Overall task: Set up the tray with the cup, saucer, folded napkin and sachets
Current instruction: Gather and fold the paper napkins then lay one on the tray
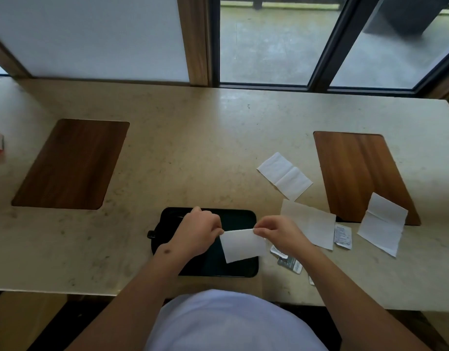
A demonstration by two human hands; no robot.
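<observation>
Both hands hold one white napkin (243,245) up over the dark tray (240,219). The left hand (198,233) pinches its upper left corner and the right hand (276,233) pinches the upper right corner, so the sheet hangs below the fingers with its lower edge over the tray's near right part. It appears already doubled over, and the step in hand is probably one more fold before it is laid down.

To fold it well, the two top corners should stay level and lightly taut, so the free edge hangs straight. Then the hands can bring the pinched edge to meet the opposite edge squarely, lower it flat onto the tray or the surface (193,153), and run a finger along the crease. Thin paper like this will likely skew or crumple if one hand pulls harder than the other.

Just right of the right hand lie more loose napkins: a larger sheet (312,224) beside the wrist, another (284,176) farther out, and a third (381,224) well to the right, half over a wooden inlay (357,168). Sachets (343,235) sit near and below the right wrist, off the tray. No cup or saucer is visible, so most of the setup is not yet done.
</observation>
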